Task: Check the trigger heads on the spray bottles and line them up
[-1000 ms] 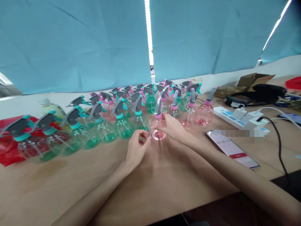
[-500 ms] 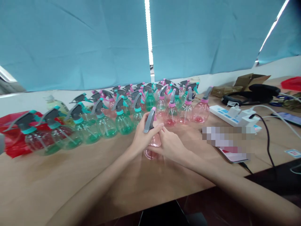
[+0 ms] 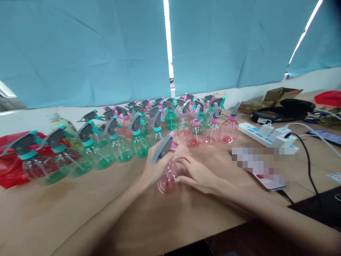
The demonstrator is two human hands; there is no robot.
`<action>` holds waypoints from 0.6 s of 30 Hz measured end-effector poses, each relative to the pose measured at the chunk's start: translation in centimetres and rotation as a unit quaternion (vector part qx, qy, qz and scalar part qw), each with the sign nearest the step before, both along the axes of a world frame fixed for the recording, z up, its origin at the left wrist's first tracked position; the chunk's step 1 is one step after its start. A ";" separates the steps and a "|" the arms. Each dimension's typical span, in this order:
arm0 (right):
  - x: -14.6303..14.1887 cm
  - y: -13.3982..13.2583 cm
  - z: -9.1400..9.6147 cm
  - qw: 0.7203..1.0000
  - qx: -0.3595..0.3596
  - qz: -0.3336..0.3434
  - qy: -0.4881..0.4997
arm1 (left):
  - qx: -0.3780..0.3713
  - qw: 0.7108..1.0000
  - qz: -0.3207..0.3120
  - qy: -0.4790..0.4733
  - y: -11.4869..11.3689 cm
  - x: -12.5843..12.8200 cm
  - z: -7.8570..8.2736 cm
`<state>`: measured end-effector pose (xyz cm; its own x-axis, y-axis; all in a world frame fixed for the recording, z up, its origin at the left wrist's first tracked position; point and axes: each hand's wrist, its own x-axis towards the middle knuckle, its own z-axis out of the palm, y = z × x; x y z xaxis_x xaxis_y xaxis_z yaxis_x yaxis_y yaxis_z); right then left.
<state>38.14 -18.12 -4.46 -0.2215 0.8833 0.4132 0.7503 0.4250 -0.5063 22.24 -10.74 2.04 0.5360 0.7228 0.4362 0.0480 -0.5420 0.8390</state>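
A pink clear spray bottle [image 3: 169, 173] with a grey trigger head and pink nozzle stands tilted over the middle of the table. My left hand [image 3: 155, 164] is closed around its neck, just under the head. On the bottle's right side is my right hand [image 3: 197, 172], thumb and fingers spread apart. Its fingertips are at the bottle's wall; whether they press on it I cannot tell. Behind my hands, a green spray bottle [image 3: 140, 144] and several like it form a row to the left. A pink spray bottle [image 3: 195, 137] stands among others to the right.
A power strip [image 3: 263, 137] with white chargers lies at the right, near a phone [image 3: 266, 179] that is partly blurred out. Black headphones [image 3: 282, 110] and an open cardboard box [image 3: 282, 95] lie behind. At the left is a red plastic bag [image 3: 10, 163].
The held bottle has tilted further and come slightly nearer to me, its head leaning right. My right hand's fingers have loosened from around the neck and spread beside the body.
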 end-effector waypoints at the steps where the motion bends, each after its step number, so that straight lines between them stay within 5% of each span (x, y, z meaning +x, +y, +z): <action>1: 0.9 0.3 -0.6 1.000 -0.004 -0.008 -0.007 | -0.002 1.000 -0.005 0.002 0.1 0.0 -0.1; 7: 4.2 2.5 -3.3 0.998 -0.003 -0.049 -0.046 | -0.011 1.000 -0.029 0.002 0.5 0.1 0.0; 18: 3.6 5.0 -3.5 0.995 0.013 -0.022 -0.099 | -0.049 0.998 -0.034 0.009 0.2 0.1 0.4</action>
